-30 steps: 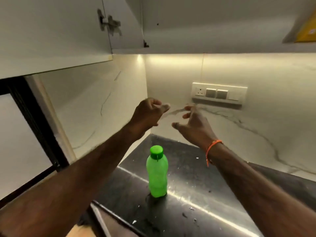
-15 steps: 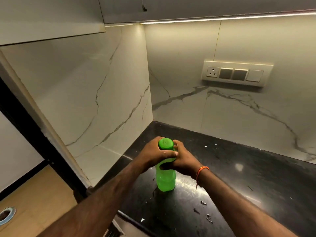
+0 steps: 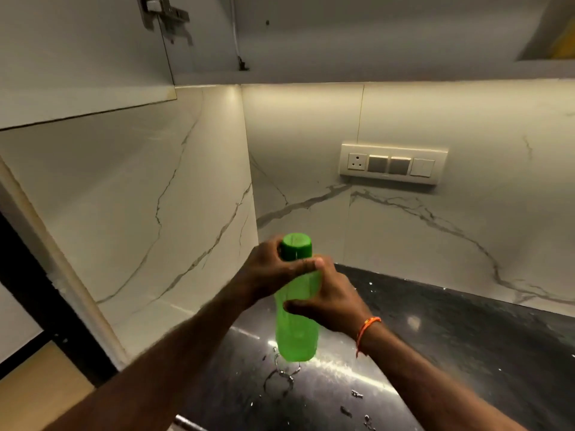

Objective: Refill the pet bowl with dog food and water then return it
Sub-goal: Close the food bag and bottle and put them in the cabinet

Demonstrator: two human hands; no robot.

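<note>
Black counter (image 3: 466,353), marble corner. Green bottle (image 3: 297,331) upright, just above the wet surface. Left hand (image 3: 270,272) wraps its cap (image 3: 296,246); right hand (image 3: 333,298) clasps the body.

Green bottle (image 3: 297,321) upright, held off the black counter (image 3: 466,343), base just above it. Left hand (image 3: 267,272) wraps the neck, fingers under the green cap (image 3: 296,246). Right hand (image 3: 331,298) grips the bottle body, orange thread (image 3: 367,329) on its wrist. Water drops (image 3: 280,373) on counter below bottle. Switch panel (image 3: 392,164) on marble wall, up and right of bottle.
</note>
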